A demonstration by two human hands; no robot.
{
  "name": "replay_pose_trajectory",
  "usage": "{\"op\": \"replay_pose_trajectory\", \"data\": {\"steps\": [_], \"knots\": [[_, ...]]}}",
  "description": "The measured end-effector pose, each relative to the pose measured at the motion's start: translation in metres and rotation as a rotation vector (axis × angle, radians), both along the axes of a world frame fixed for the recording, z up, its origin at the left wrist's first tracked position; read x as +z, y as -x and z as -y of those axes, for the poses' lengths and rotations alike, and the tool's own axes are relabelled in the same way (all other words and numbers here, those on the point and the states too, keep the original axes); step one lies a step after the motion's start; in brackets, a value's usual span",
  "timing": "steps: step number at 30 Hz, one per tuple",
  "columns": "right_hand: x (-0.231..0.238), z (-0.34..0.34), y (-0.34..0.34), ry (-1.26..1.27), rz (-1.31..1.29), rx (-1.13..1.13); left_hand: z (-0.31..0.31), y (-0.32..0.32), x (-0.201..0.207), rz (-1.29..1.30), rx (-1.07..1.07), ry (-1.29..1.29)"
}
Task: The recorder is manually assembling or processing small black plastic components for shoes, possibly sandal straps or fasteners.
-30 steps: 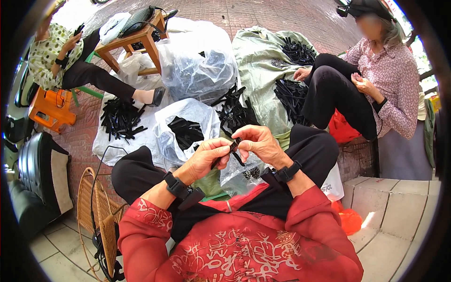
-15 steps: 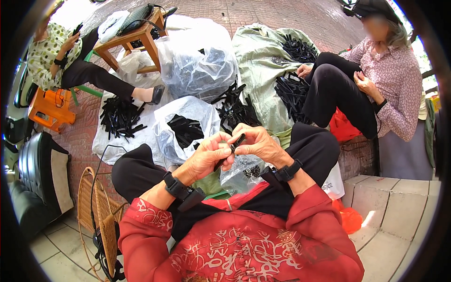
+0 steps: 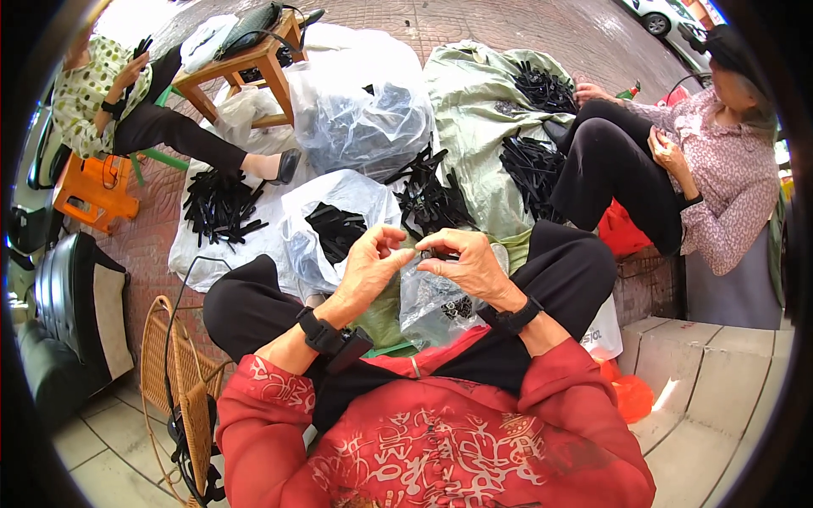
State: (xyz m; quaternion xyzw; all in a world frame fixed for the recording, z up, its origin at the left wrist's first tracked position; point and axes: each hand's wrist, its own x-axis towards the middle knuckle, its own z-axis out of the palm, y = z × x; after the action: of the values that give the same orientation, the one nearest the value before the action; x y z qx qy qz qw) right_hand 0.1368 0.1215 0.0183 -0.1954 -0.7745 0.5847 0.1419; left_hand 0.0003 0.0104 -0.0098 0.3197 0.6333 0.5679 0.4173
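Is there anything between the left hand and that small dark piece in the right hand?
Nothing visible: the left hand has its thumb tip close beside the small dark piece held in the right hand.

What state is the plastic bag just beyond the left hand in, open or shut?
Open: the plastic bag gapes at its mouth, showing black strips inside.

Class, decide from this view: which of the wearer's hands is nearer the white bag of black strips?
Left. The left hand is at the lower right of the white bag in view; the right hand is farther right.
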Motion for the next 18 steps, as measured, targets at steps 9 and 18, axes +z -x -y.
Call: {"op": "replay_pose_trajectory", "data": {"steps": [9,18], "knots": [[-0.017,0.002,-0.004,-0.353,0.012,0.131,0.001,-0.004,0.019,0.128,-0.242,0.331],[-0.011,-0.004,-0.010,-0.339,-0.054,0.179,0.009,0.008,0.016,0.413,-0.426,0.279]]}}
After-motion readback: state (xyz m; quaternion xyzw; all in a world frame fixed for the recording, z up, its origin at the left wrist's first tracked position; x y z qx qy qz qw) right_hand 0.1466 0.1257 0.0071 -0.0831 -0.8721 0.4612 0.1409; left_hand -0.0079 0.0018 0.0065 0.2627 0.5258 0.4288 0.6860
